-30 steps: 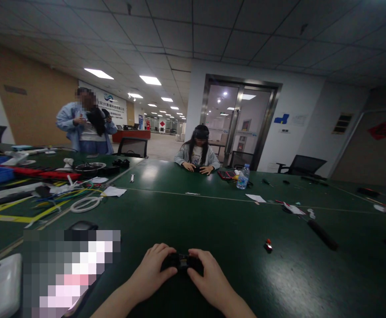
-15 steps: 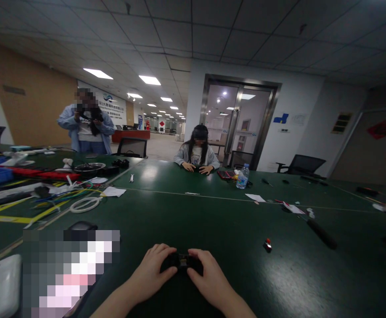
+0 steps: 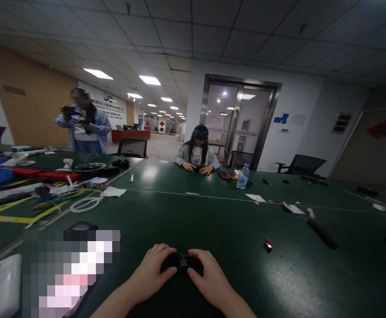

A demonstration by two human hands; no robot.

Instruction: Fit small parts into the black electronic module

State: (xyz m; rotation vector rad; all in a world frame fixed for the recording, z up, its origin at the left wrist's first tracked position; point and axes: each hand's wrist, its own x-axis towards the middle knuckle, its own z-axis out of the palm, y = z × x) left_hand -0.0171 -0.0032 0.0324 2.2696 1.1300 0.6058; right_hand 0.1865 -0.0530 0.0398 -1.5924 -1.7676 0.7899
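Between my two hands is a small dark object [image 3: 183, 261] with a yellowish patch in its middle; its kind I cannot make out. My left hand [image 3: 153, 270] grips its left end, thumb at the near side and fingers curled over the far side. On the right end, my right hand [image 3: 208, 274] holds it the same way. Both hands are low over the green table [image 3: 166, 221], at its near edge. Parts of the object are hidden behind the fingers. A small red and silver piece [image 3: 268, 245] lies to the right of my right hand.
At left are a white device [image 3: 0, 285], a black mouse [image 3: 82, 226], a coiled white cable [image 3: 85, 204] and loose wires. A water bottle [image 3: 242, 176] and a dark-handled tool [image 3: 321, 233] are on the right. One person [image 3: 197, 152] sits opposite; another [image 3: 85, 123] stands back left.
The standing person at the back left has turned and shifted slightly left, with the black item in their hands. My hands and the dark object have not visibly moved.
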